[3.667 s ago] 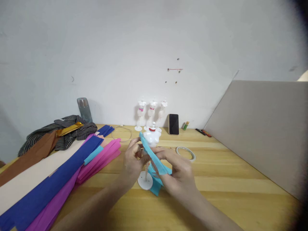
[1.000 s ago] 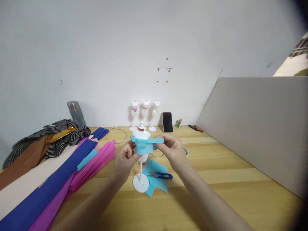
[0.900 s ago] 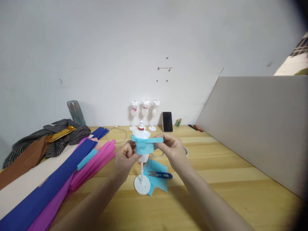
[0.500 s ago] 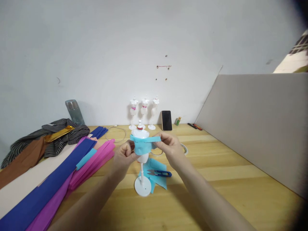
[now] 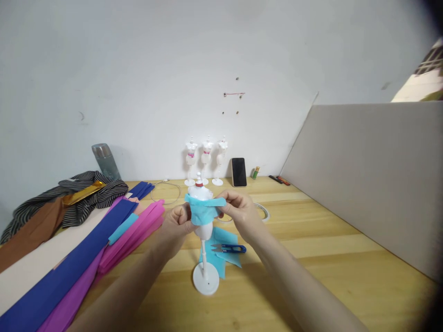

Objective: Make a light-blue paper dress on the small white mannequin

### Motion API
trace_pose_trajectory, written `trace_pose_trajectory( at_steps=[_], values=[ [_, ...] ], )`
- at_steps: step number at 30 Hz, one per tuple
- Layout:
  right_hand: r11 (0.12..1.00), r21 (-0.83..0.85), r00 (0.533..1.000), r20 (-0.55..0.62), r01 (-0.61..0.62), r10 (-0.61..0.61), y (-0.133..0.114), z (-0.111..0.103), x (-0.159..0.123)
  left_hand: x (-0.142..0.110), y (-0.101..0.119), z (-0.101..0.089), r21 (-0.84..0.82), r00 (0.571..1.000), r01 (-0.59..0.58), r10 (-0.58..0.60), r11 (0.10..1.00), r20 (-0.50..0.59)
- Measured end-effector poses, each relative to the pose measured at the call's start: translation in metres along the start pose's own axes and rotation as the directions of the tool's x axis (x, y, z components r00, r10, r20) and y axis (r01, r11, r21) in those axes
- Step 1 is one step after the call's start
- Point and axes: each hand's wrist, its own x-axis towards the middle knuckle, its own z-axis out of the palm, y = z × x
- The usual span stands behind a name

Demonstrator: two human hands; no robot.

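A small white dress-form mannequin with a red neck band stands in front of me, slightly tilted on its round base. Light blue crepe paper is wrapped around its chest, the top edge folded into a band. My left hand is closed at the mannequin's left side, thumb and fingers on the paper. With thumb and forefinger, my right hand pinches the band's right end, pulled out sideways. Behind the base, blue-handled thread snips lie on more light blue crepe paper.
Three small mannequins stand by the wall, beside a propped phone and a green spool. Folded coloured crepe paper, striped cloth and a flask occupy the left. Behind my right hand lies a white ring.
The mannequin's base has shifted slightly towards me, and its body leans more. My right hand and the band's end have moved a little left. Both hands keep their hold.
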Motion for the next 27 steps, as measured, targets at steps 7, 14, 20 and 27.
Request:
trace_pose_trajectory(
  at_steps=[7,14,20,27],
  values=[
    [1.000,0.002,1.000,-0.001,-0.007,0.007,-0.0004,0.0024,-0.0020,-0.0026,0.0006,-0.0011,-0.053,0.996,0.080,-0.077,0.995,0.051],
    [1.000,0.007,1.000,0.005,0.029,-0.029,0.0009,0.0013,-0.0011,-0.0024,-0.0013,-0.0027,-0.085,0.996,0.080,-0.076,0.993,0.047],
    [0.997,0.022,0.997,-0.004,0.071,-0.071,-0.0013,0.0010,-0.0027,-0.0012,0.0010,-0.0034,-0.091,0.997,0.072,-0.069,0.993,0.036],
    [0.994,0.010,0.994,0.006,0.111,-0.111,-0.0070,0.0026,-0.0056,-0.0014,0.0014,-0.0033,-0.076,0.997,0.066,-0.062,0.995,0.050]
  ],
)
